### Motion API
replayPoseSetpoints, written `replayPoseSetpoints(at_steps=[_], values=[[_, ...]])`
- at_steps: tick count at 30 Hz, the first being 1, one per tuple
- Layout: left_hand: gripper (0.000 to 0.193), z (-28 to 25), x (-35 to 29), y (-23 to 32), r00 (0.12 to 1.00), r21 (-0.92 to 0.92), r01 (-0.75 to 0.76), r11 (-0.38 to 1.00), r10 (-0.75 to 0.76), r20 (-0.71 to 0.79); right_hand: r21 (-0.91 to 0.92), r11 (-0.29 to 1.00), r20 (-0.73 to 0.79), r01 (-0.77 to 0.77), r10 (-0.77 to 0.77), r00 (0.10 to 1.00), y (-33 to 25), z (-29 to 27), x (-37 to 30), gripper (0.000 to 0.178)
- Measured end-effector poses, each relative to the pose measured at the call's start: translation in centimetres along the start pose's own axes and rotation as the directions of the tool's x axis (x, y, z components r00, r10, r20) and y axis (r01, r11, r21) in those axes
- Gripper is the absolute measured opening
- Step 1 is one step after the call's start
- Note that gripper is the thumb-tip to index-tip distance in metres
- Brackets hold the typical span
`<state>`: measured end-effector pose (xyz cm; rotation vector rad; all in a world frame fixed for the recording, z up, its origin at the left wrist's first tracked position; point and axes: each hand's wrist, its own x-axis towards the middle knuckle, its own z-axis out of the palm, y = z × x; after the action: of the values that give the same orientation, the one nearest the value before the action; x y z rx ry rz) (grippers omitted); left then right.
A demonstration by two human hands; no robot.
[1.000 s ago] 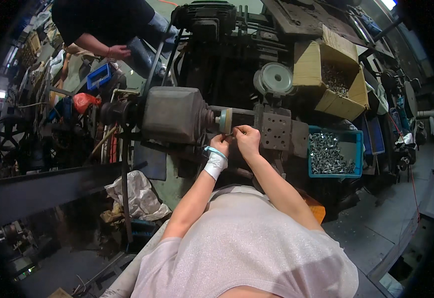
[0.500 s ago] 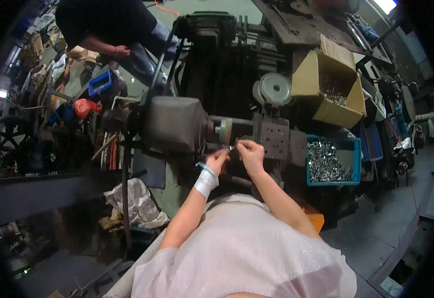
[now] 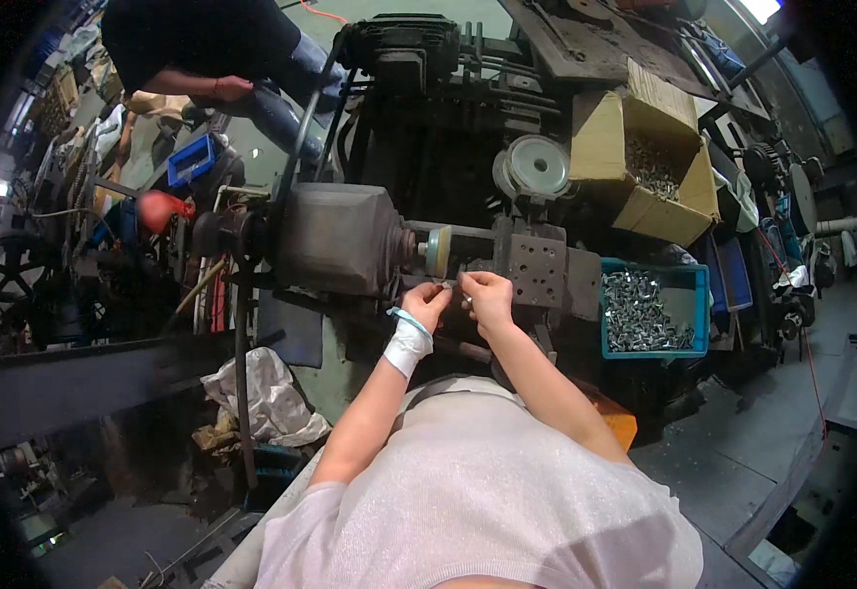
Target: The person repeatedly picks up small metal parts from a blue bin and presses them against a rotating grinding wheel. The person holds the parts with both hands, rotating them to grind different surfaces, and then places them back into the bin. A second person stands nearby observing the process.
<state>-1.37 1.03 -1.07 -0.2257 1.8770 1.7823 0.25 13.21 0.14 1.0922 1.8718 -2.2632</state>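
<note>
Both hands meet in front of the machine, just below a round wheel (image 3: 437, 251) with a pale green and yellowish rim on its spindle. My left hand (image 3: 423, 306), wrapped in white at the wrist, is closed in a pinch on a small metal piece (image 3: 447, 285). Close beside it on the right, my right hand (image 3: 488, 297) is also pinched; a small shiny bit shows under its fingers, too small to name. Right of the hands is a dark block with holes (image 3: 536, 270). Further right stands a teal bin (image 3: 705, 309) of small shiny metal parts.
Behind the bin an open cardboard box (image 3: 600, 142) holds more small metal parts. A grey motor-like housing (image 3: 335, 240) sits left of the wheel, and a round metal disc (image 3: 538, 165) behind the block. At the far left stands another person (image 3: 203, 49). A whitish sack (image 3: 267, 398) lies lower left.
The whole view has shifted slightly. My hands stay close together at the wheel, both still pinched, with small turns of the fingers.
</note>
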Motion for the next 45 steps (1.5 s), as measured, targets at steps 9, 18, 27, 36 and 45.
replayPoseSetpoints(at_steps=[9, 18, 27, 36, 45], values=[[0.022, 0.6, 2.4, -2.6, 0.994, 0.036, -0.006, 0.999, 0.01, -0.108, -0.093, 0.966, -0.023, 0.241, -0.244, 0.97, 2.3, 0.8, 2.9, 0.01], [0.017, 1.3, 1.8, -1.6, 0.982, -0.101, -0.066, 0.993, 0.047, -0.182, -0.161, 0.952, -0.051, 0.261, -0.272, 0.961, 1.6, 1.2, 2.3, 0.013], [0.018, 0.9, 1.1, -0.8, 0.994, -0.095, 0.021, 0.995, -0.031, -0.103, -0.097, 0.966, -0.06, 0.24, -0.247, 0.967, 1.2, 1.0, 1.4, 0.014], [0.023, -1.8, -2.2, -0.1, 0.97, -0.631, 0.224, 0.743, -0.105, 0.222, 0.575, 0.687, 0.441, -0.444, 0.197, 0.876, -3.1, -2.3, -2.8, 0.013], [0.023, -1.8, -1.2, -2.8, 0.896, -0.886, 0.366, 0.285, -0.365, 0.253, -0.108, 0.977, 0.501, 0.184, -0.107, 0.859, -0.9, -1.6, -3.3, 0.017]])
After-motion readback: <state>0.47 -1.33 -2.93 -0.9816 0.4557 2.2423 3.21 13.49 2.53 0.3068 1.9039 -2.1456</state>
